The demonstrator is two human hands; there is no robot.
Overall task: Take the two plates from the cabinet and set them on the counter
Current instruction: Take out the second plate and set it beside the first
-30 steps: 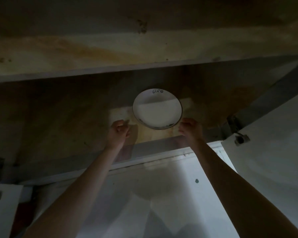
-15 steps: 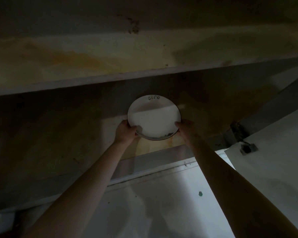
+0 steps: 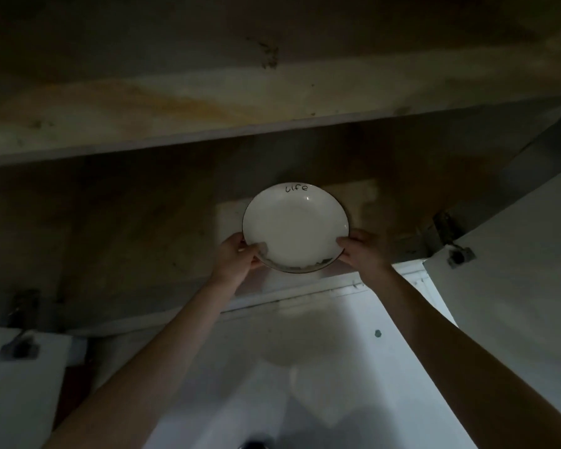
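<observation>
Left hand (image 3: 237, 257) grasps the rim of the plate (image 3: 295, 228) at eight o'clock, right hand (image 3: 361, 254) at four, a balanced hold likely meant to lift it level off the cabinet shelf (image 3: 143, 238).

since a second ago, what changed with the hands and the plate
Both hands closed in from just below the plate and took hold: the left hand now grips its left rim, the right hand its right rim. The plate looks tipped up off the shelf toward the camera. It is still over the shelf, and the cabinet door at right stays open.
</observation>
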